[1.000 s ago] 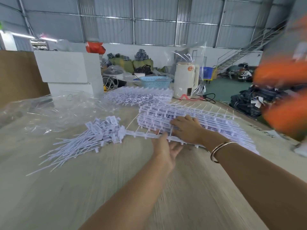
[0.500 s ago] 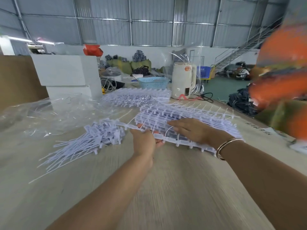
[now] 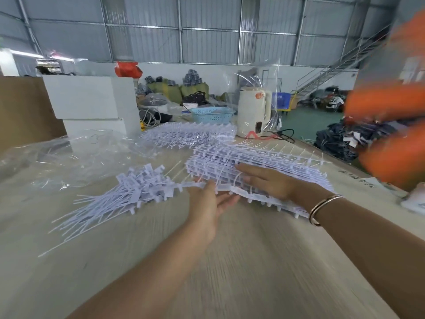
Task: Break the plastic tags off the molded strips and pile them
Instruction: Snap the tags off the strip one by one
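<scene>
A stack of white molded strips point(image 3: 271, 161) lies on the wooden table point(image 3: 253, 261), right of centre. My right hand point(image 3: 269, 180), with a bangle on the wrist, rests flat on the stack's near side, fingers straight. My left hand point(image 3: 207, 203) holds the left end of the nearest strip point(image 3: 232, 188), thumb above it and fingers stretched out beneath. Left of the hands lies a pile of broken-off tags point(image 3: 128, 194), their thin tails fanning toward the near left.
A second heap of strips point(image 3: 190, 135) lies further back. Crumpled clear plastic bags point(image 3: 57, 157) cover the table's left. Behind stand white boxes point(image 3: 92, 100), a blue basket point(image 3: 212, 113) and a white appliance point(image 3: 253, 113). A blurred person in orange point(image 3: 391, 134) is at the right.
My left hand shifted left along the near strip toward the tag pile, and its fingers have straightened beneath the strip. My right hand stays flat on the stack.
</scene>
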